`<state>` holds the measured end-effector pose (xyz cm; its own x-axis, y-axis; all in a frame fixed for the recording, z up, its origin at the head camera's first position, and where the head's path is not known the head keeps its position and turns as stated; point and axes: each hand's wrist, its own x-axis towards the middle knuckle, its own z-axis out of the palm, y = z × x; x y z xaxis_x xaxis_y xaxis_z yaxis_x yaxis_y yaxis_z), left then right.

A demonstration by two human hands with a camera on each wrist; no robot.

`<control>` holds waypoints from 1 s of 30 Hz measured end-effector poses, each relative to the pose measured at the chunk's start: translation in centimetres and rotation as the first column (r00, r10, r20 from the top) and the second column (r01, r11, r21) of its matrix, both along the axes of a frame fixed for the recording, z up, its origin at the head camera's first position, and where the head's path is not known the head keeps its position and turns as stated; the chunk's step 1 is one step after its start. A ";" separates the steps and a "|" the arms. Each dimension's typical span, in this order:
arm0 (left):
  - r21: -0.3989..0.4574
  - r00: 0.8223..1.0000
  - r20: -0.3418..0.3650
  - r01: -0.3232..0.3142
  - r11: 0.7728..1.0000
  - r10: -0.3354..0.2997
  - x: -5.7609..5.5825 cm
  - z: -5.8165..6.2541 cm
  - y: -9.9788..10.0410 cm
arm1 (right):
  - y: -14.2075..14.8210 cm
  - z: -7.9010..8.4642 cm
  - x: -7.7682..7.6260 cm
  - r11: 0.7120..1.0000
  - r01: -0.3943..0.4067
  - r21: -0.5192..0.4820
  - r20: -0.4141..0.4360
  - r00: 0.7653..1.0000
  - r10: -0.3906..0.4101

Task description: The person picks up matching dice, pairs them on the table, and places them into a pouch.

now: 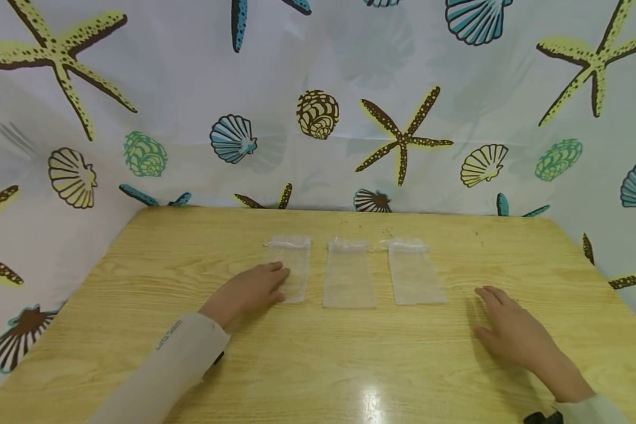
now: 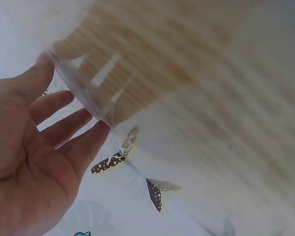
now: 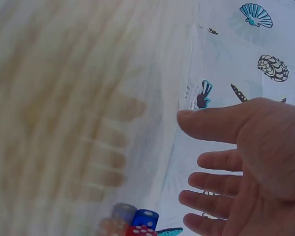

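Note:
Three flat, see-through drawstring pouches lie in a row on the table: a left pouch (image 1: pixel 298 277), a middle pouch (image 1: pixel 348 277) and a right pouch (image 1: pixel 416 275). My left hand (image 1: pixel 254 288) rests at the left pouch, its fingers over that pouch's left side. In the left wrist view the fingers of this hand (image 2: pixel 39 142) are spread and loosely extended, holding nothing. Beyond the right pouch, my right hand (image 1: pixel 514 333) is apart from it, just over the table. Its relaxed fingers hold nothing in the right wrist view, where the palm (image 3: pixel 265 162) shows.
The wood-grain table (image 1: pixel 191 235) has a glossy surface that mirrors the hands. Behind it hangs a white cloth (image 1: pixel 291 53) printed with shells and starfish. A blue die (image 3: pixel 146 218) and a red die (image 3: pixel 140 230) show at the right wrist view's lower edge.

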<state>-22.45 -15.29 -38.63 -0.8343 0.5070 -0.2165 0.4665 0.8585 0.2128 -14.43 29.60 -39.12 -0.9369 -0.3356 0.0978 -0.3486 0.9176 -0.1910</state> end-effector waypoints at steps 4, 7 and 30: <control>0.000 1.000 0.013 -0.001 1.000 0.001 0.0 0.3 0.4 | 0.8 -0.2 0.3 1.000 0.015 -0.021 0.033 0.999 -0.015; -0.004 1.000 0.021 -0.008 1.000 0.008 0.1 0.4 0.5 | 1.3 -0.3 0.2 0.999 0.008 -0.043 0.032 0.999 -0.007; -0.015 0.999 0.023 0.023 1.000 -0.023 -0.4 0.5 1.2 | 4.0 0.7 0.2 0.978 0.197 -0.063 0.131 0.973 -0.188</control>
